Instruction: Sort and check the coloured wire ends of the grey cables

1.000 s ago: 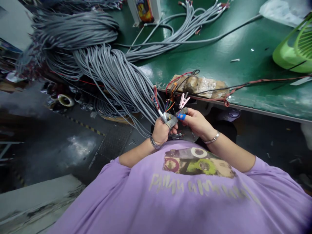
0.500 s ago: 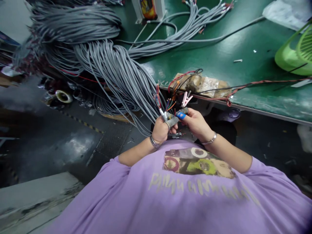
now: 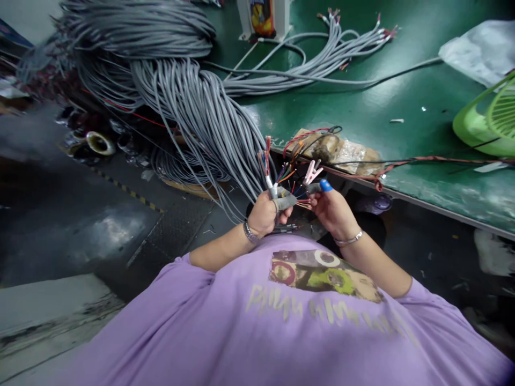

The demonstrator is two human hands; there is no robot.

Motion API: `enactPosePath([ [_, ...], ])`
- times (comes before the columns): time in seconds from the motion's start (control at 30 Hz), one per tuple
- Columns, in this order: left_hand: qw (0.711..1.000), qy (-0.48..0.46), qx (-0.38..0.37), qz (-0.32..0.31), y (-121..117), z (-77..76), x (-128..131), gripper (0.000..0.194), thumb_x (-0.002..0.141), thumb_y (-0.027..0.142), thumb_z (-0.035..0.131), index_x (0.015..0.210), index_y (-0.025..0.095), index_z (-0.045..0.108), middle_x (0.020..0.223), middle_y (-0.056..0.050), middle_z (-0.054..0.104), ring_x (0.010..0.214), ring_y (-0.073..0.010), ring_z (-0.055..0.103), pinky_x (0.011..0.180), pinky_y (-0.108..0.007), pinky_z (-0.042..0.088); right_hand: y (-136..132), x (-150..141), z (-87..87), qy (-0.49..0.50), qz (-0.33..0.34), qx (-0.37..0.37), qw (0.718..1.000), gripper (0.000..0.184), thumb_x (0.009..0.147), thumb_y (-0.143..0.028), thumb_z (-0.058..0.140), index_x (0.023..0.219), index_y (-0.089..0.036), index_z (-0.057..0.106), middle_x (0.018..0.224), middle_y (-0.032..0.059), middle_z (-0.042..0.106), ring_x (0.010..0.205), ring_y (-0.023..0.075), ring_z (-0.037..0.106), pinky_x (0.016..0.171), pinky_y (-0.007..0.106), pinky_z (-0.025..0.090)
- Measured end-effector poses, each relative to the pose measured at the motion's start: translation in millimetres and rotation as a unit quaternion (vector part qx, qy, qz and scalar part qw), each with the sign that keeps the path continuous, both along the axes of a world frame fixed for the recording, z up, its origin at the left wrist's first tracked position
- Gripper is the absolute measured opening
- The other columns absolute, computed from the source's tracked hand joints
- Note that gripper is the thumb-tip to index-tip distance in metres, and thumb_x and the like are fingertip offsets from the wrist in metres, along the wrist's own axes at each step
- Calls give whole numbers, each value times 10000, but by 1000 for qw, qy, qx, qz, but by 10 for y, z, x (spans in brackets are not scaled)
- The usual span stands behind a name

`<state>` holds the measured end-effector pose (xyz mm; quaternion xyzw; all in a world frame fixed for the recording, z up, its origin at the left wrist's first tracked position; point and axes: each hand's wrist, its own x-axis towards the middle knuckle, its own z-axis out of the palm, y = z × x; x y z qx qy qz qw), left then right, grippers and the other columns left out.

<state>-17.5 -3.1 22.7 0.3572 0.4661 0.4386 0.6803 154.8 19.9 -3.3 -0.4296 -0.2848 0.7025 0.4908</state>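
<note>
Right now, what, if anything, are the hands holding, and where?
The left hand grips grey cable ends, just below their fanned coloured wires. Whether the right hand pinches any wire cannot be told.

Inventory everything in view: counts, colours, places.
table: one, green, top
cables: uncountable, grey, left and top
wires: several, multicoloured, centre
clip: one, pink, centre
block: one, brown, table edge
stand: one, white, top centre
bag: one, whitish, top right
basket: one, green, right
ring: one, yellowish, left
container: one, purple, under table
slab: one, whitish, bottom left
shirt: one, purple, bottom
bracelets: two, silvery, centre
left hand: one, grey wraps, holding cables
right hand: one, blue band, near wires
</note>
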Motion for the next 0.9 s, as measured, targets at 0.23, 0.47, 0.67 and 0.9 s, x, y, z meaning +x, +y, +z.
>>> enactPosePath([
  [0.23, 989, -25, -39, -142, 189, 167, 0, 474, 553, 459, 886, 662, 176, 522, 452, 35, 523, 315, -54, 403, 303, -182, 250, 243, 8, 22, -3, 73, 1, 997, 637, 649, -817, 724, 824, -213, 625, 709, 5, 616, 545, 110, 467, 514, 259, 401],
  [0.47, 984, -67, -52, -154, 318, 62, 32, 450, 536, 409, 883, 664, 180, 517, 423, 50, 491, 306, -53, 371, 299, -169, 252, 293, -120, -29, -21, -25, 90, 995, 626, 681, -837, 685, 765, -219, 627, 685, -7, 593, 546, 101, 433, 499, 256, 362],
  [0.67, 986, -60, -63, -146, 341, 29, 51, 460, 537, 442, 874, 693, 183, 528, 429, 56, 467, 320, -60, 382, 302, -167, 248, 355, -215, 85, 36, 19, 30, 999, 705, 640, -907, 629, 769, -215, 596, 619, -23, 530, 542, 108, 450, 505, 256, 402],
  [0.9, 986, -33, -61, -155, 323, -3, 61, 460, 531, 417, 884, 635, 178, 505, 423, 42, 477, 303, -49, 366, 300, -172, 238, 388, -237, 49, 39, -19, 18, 999, 660, 650, -859, 679, 801, -222, 599, 657, -25, 563, 583, 117, 484, 542, 261, 416],
])
